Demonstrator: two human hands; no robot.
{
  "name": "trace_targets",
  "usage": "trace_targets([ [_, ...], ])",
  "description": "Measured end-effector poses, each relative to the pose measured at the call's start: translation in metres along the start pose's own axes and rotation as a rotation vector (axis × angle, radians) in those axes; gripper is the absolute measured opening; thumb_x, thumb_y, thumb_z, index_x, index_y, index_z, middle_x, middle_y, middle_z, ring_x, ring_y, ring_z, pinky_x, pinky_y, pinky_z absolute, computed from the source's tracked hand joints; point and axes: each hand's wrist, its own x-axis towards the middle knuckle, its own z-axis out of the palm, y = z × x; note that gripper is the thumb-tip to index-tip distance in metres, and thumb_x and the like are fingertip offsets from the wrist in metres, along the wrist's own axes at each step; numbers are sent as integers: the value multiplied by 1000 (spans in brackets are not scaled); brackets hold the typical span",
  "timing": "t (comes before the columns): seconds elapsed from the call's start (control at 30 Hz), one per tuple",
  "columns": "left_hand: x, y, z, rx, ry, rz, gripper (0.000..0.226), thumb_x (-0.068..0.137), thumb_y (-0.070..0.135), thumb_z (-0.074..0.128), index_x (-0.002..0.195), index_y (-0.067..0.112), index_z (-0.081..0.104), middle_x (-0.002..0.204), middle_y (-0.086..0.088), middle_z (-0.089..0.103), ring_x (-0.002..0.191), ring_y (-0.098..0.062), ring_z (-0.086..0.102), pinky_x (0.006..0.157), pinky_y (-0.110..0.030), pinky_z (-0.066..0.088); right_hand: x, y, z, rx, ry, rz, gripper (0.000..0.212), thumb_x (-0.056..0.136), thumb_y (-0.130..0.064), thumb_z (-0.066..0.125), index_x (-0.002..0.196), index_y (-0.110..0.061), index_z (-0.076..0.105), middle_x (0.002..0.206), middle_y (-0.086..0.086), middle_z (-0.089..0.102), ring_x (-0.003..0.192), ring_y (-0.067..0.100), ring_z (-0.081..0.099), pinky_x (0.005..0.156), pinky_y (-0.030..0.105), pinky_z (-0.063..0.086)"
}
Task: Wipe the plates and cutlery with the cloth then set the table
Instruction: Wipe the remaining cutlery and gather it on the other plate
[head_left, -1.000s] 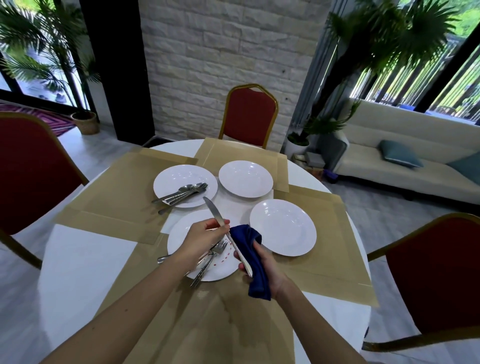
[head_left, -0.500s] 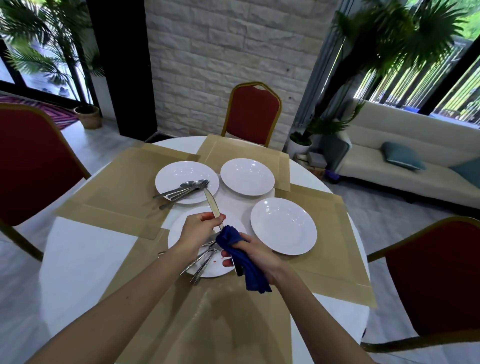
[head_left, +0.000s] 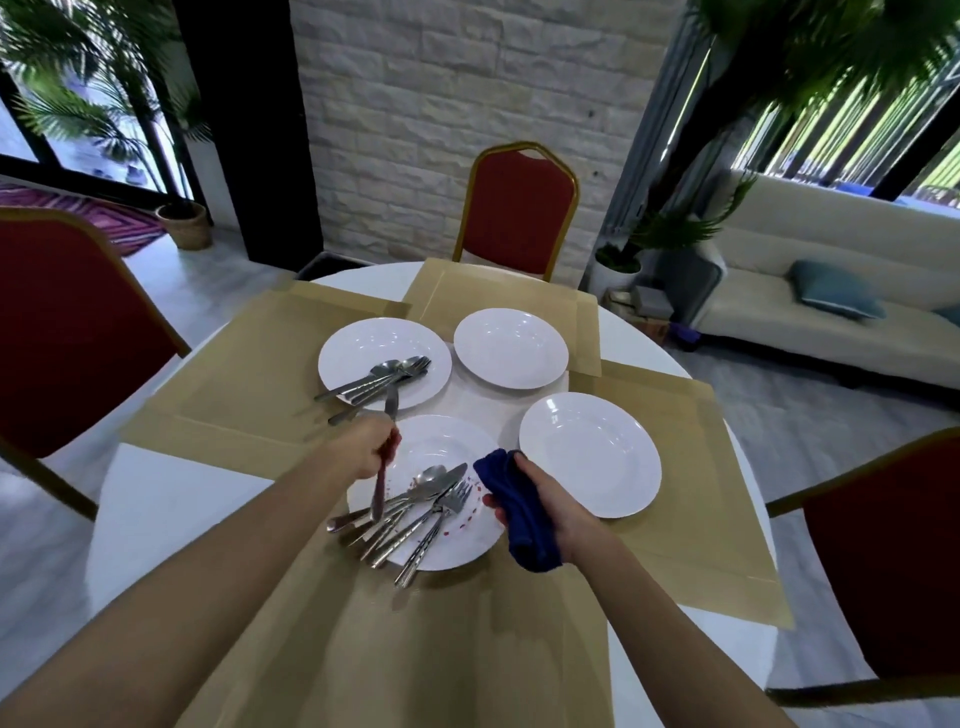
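By the left rim of the near plate (head_left: 441, 447) our left hand (head_left: 363, 454) grips what looks like a knife (head_left: 390, 408); at its right rim our right hand (head_left: 556, 501) clutches the blue cloth (head_left: 519, 509).

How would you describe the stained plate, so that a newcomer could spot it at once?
On the round white table, take the nearest plate, the one beside the blue cloth. Like the far-left plate it carries cutlery, but of the four plates it alone has red smears.
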Motion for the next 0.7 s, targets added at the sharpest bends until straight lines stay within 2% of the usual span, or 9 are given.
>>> trace_targets([
  [0.07, 9, 12, -1, 178, 20, 142, 20, 96, -2, 40, 79, 3, 49, 69, -8, 52, 55, -12, 50, 35, -15, 40, 8, -6, 0, 14, -10, 11, 51, 83, -52, 66, 110, -8, 68, 87, 12, 70, 64, 19, 64, 59, 27, 53],
  [0.13, 21, 21, -4, 343, 15, 322, 17, 95, 1, 45, 81, 5, 54, 73, -8, 55, 57, -17, 56, 37, -19, 46, 16, -9, 3, -65, 0, -8, 46, 82, -38, 72, 116, -8, 64, 86, 8, 70, 68, 18, 63, 63, 27, 52],
  [0.2, 41, 29, -10, 622, 52, 514, 14, 94, 8, 50, 83, 7, 58, 72, -9, 62, 59, -24, 63, 45, -26, 49, 26, -10, 6, -146, 18, -39, 54, 76, -21, 78, 124, -6, 58, 79, 6, 68, 62, 17, 60, 59, 27, 50],
  [0.27, 63, 34, -15, 968, 169, 700, 15, 91, 18, 56, 87, 5, 62, 77, -16, 68, 71, -34, 67, 60, -37, 53, 35, -11, 6, -156, 35, -64, 56, 73, -15, 78, 125, -4, 58, 72, 5, 65, 51, 12, 58, 50, 24, 46],
  [0.33, 85, 35, -15, 1142, 244, 753, 18, 90, 17, 53, 100, 8, 65, 84, -19, 68, 79, -37, 65, 69, -43, 54, 43, -13, 7, -83, 36, -59, 48, 80, -12, 72, 124, -1, 58, 63, 2, 64, 41, 9, 56, 41, 18, 42],
  [0.4, 97, 33, -12, 1231, 261, 764, 27, 89, 7, 46, 109, 11, 64, 90, -20, 66, 81, -38, 63, 70, -42, 54, 48, -17, 8, 7, 12, -17, 33, 85, -10, 65, 116, 0, 59, 52, 0, 62, 35, 8, 54, 36, 17, 40],
  [0.47, 111, 28, -10, 1282, 268, 778, 31, 87, 1, 45, 111, 8, 64, 95, -22, 65, 86, -40, 62, 74, -43, 52, 55, -20, 7, 37, -3, 5, 20, 88, -11, 62, 106, -3, 61, 58, 2, 64, 34, 8, 54, 35, 16, 40],
  [0.6, 137, 17, -6, 1402, 307, 838, 28, 91, 1, 47, 116, 1, 60, 98, -24, 64, 88, -41, 62, 73, -44, 53, 77, -22, -3, 108, 50, 21, 12, 87, -16, 64, 93, -6, 68, 76, 3, 70, 50, 13, 60, 50, 21, 48],
  [0.7, 147, 13, -3, 1513, 302, 931, 36, 89, -3, 49, 120, 9, 64, 102, -22, 63, 89, -39, 61, 75, -44, 53, 89, -19, -8, 152, 98, 31, 45, 76, -22, 73, 117, -6, 64, 90, 3, 73, 75, 20, 56, 76, 31, 45],
])
